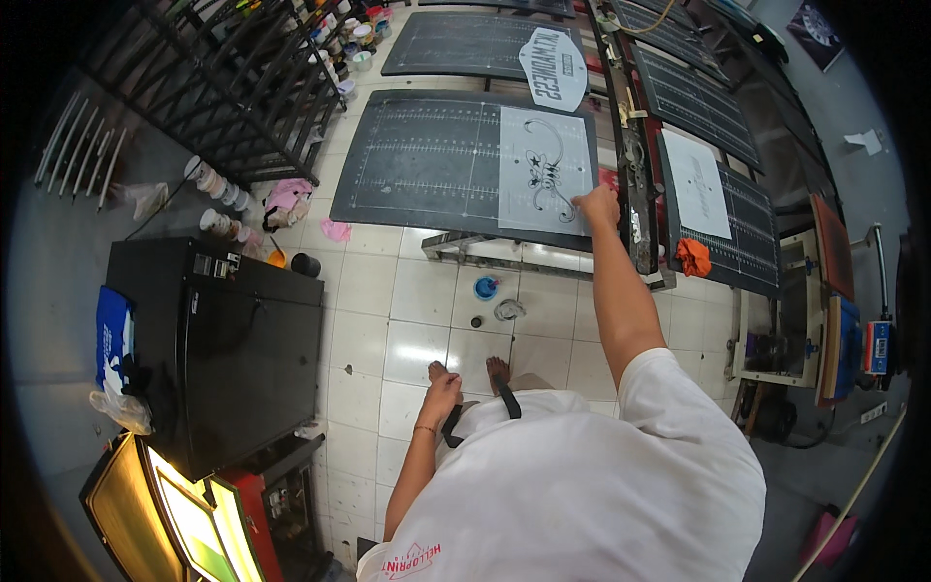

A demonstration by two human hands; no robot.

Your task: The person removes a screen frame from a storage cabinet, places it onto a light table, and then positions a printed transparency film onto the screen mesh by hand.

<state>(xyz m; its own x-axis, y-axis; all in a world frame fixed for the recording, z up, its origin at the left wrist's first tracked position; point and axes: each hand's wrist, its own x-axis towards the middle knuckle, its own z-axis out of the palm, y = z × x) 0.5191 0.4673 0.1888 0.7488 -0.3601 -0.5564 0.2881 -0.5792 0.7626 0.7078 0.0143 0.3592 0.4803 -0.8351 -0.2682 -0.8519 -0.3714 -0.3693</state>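
Observation:
At the right edge of a pale grey printed film sheet point(519, 175), my right hand point(599, 206) has its fingers drawn together, fingertips on the sheet beside its black scroll design. Beneath the sheet is a dark board point(417, 160) with white grid marks. My left hand point(444, 390) hangs low in front of my body, away from the boards, fingers curled in. What it holds, if anything, is too small to make out. Close to it is a black strap point(452, 427). My right arm stretches forward over the tiled floor.
Other gridded boards carry a white lettered sheet point(557, 70) and another printed sheet point(696, 184). An orange cloth point(692, 257) lies on the right board. On the floor stand a tub of blue point(486, 287) and a crumpled grey piece point(509, 309). A black cabinet point(254, 369) is at left.

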